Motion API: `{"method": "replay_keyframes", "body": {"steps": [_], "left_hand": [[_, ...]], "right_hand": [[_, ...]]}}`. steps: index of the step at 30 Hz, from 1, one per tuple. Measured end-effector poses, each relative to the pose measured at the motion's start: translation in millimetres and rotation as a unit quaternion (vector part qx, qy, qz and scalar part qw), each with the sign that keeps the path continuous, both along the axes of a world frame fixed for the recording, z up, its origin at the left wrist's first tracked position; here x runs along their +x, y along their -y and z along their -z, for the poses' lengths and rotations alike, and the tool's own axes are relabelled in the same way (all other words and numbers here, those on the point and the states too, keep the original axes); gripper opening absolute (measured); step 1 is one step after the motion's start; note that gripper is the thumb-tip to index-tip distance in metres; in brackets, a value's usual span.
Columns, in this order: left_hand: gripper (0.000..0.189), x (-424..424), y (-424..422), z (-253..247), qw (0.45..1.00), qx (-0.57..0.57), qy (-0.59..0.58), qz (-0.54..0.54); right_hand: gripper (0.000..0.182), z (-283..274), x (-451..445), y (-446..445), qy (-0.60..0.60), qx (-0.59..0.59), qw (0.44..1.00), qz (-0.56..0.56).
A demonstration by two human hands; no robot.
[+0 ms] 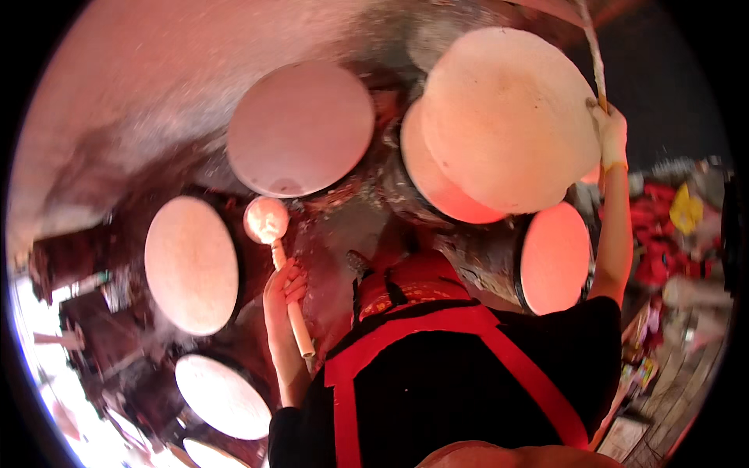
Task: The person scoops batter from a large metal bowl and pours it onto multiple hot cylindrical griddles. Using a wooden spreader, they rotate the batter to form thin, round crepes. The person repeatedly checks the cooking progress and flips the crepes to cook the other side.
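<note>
My left hand [285, 288] is closed around the pale handle of what looks like a ladle [267, 220], its round, bright head pointing away from me. This head is near the lower edge of a round, flat, greyish-pink surface [301, 128]. At the upper right, my right hand [610, 126] grips a long thin stick [594, 52] beside the edge of a large, pale round disc [509, 120]. Whether the fingers also hold the disc is unclear. The disc overlaps another round surface [427, 161], partly hidden beneath it.
More round, pale surfaces stand around me, at the left [192, 266], lower left [223, 396] and right [555, 258]. A red container [409, 278] is close in front of my body. Red and yellow items [686, 209] lie at the far right. A wall [146, 70] rises at the upper left.
</note>
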State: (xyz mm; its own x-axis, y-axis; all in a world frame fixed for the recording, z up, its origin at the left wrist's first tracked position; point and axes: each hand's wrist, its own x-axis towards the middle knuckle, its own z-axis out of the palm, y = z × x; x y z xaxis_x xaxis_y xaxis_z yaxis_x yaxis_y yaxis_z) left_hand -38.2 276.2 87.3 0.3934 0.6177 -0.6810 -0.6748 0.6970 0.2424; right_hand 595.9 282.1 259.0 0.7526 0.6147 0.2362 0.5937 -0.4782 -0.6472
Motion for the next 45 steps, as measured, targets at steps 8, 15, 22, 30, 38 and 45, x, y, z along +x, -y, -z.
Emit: {"method": "replay_keyframes", "body": {"steps": [8, 15, 22, 30, 38, 45], "left_hand": [[0.011, 66, 26, 13, 0.964, -0.135, 0.229, -0.005], [0.03, 165, 101, -53, 0.986, -0.091, 0.094, -0.104], [0.031, 212, 173, -95, 0.928, -0.158, 0.271, -0.202], [0.035, 197, 239, -105, 0.909, -0.137, 0.284, -0.274], [0.037, 128, 408, -97, 0.82, -0.022, 0.337, -0.462], [0.02, 63, 640, -25, 0.669, 0.11, 0.31, -0.666]], "right_hand": [[0.028, -58, 147, 110, 0.428, -0.059, 0.902, 0.013], [0.042, 141, 264, 115, 0.47, -0.149, 0.868, -0.062], [0.023, 261, 248, 125, 0.29, -0.2, 0.935, -0.048], [0.018, 269, 258, 99, 0.293, -0.146, 0.945, -0.024], [0.039, 216, -21, -2, 0.118, -0.018, 0.921, -0.37], [0.04, 198, -455, 225, -0.247, -0.283, 0.457, -0.806]]}}
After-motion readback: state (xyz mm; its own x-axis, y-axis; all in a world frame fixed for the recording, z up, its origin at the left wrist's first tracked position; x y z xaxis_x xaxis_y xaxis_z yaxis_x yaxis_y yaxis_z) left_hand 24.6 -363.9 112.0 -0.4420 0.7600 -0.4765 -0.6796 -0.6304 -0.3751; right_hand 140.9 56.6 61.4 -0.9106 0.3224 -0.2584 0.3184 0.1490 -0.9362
